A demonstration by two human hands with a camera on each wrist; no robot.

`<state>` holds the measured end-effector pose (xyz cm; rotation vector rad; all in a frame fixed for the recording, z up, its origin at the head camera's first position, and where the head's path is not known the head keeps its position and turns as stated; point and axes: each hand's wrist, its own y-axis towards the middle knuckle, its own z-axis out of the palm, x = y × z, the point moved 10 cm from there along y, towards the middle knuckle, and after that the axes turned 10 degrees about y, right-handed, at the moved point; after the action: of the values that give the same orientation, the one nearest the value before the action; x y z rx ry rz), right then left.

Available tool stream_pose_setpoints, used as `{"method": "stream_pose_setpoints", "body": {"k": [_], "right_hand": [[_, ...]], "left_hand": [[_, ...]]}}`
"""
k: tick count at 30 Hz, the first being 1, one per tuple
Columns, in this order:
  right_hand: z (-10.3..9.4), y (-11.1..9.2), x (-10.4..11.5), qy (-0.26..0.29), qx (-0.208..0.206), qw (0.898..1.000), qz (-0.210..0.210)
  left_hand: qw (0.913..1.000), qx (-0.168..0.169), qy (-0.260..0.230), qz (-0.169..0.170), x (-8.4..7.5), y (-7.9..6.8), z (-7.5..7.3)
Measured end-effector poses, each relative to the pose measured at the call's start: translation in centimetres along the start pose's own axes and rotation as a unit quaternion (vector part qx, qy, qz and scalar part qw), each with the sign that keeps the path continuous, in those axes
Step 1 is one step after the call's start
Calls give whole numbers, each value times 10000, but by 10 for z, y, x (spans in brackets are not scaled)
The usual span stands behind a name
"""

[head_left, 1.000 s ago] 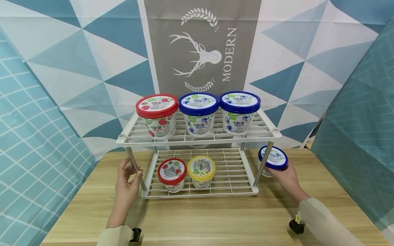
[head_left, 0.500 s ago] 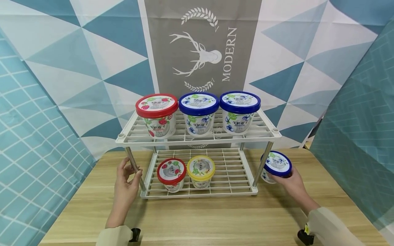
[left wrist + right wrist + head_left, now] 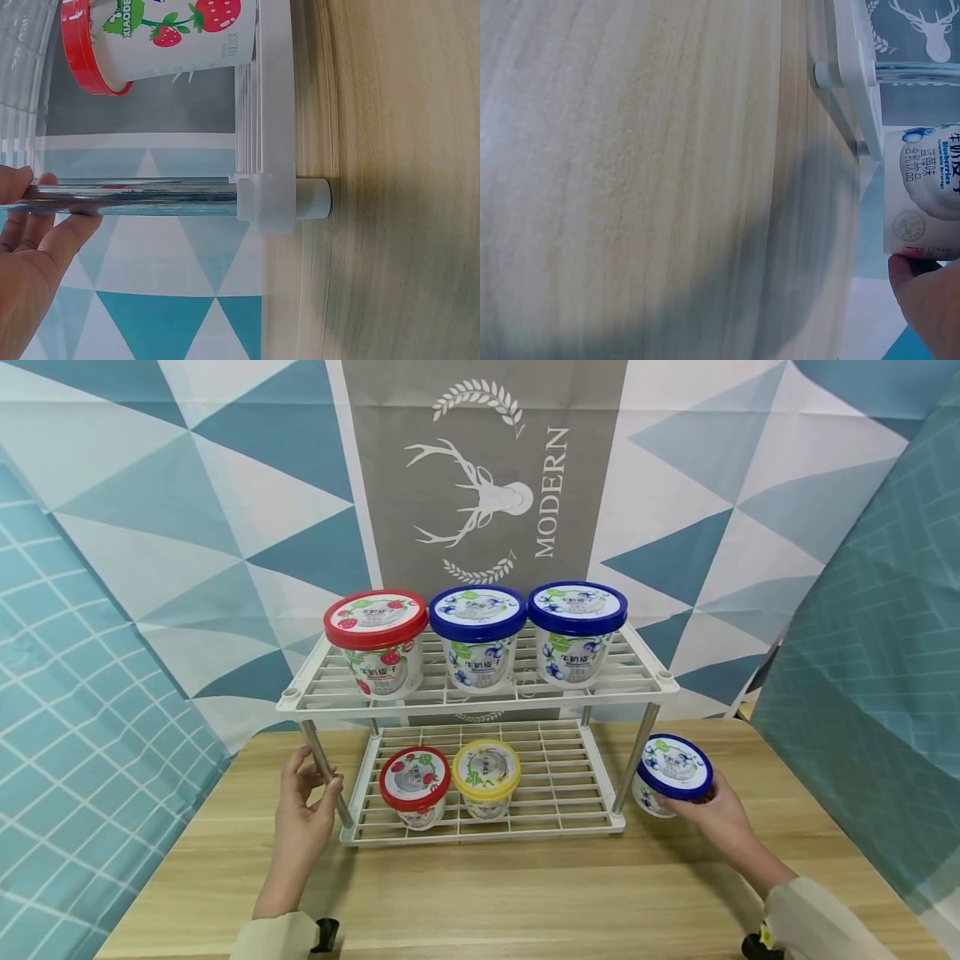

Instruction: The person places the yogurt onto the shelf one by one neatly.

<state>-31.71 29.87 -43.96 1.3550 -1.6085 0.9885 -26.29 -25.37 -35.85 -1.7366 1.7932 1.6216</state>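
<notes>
My left hand (image 3: 302,822) grips the front-left metal post (image 3: 180,196) of a white two-tier rack (image 3: 480,703), thumb and fingers on either side of it. To the right of the rack, my right hand (image 3: 726,822) holds a blueberry tub (image 3: 675,767) with a blue lid from its right side. In the right wrist view that tub's printed side (image 3: 926,191) shows, and it looks raised off the table. On the lower tier stand a red-lidded strawberry tub (image 3: 415,781) and a yellow-lidded tub (image 3: 487,777), left of its middle.
Along the upper tier stand a large red-lidded tub (image 3: 377,639) and two large blue-lidded tubs, the middle one (image 3: 478,635) and the right one (image 3: 577,631). The rack stands on a wooden table (image 3: 480,893), with patterned cloth (image 3: 480,460) hung behind and at both sides.
My right hand has brought the blueberry tub nearer to me, out from behind the rack's front-right post. The left hand keeps its grip on the post.
</notes>
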Motion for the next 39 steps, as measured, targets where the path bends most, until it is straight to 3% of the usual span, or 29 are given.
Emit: {"method": "stream_pose_setpoints", "body": {"k": [39], "right_hand": [[-2,-31,10,28,574,9979,-283]], "left_hand": [[9997,128,103,-183,2,1,2]]}}
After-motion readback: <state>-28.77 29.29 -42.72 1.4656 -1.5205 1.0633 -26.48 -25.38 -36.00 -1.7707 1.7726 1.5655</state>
